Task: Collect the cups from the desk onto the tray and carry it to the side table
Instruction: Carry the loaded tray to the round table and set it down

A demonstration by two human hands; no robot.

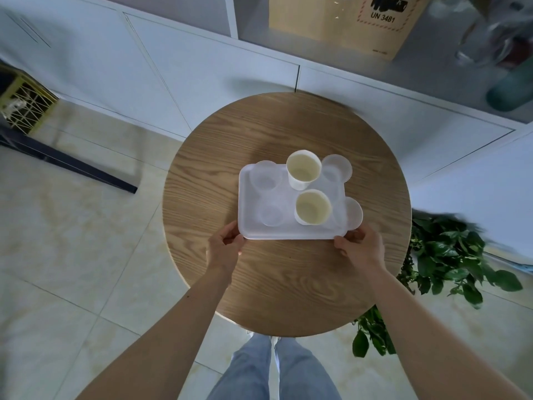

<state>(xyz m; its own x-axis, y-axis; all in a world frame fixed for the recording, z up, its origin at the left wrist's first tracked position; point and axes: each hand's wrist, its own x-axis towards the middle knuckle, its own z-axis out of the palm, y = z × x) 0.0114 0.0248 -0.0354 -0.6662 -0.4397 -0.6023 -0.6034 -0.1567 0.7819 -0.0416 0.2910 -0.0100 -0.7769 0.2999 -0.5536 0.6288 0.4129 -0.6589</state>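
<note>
tray (251, 226): white | paper cups (303, 171): white outside, cream inside | clear cups (264, 179): translucent | table (288, 284): light wood grain | plant (450, 255) at 3 o'clock: green

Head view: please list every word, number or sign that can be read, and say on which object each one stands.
"UN 3481": on the cardboard box on the shelf, inside a red dashed border, under a black pictogram cut off by the frame edge.
Small dark print near the bottom edge of the same box: too small to read.
White tray, paper cups and round wooden table: no text visible.
</note>
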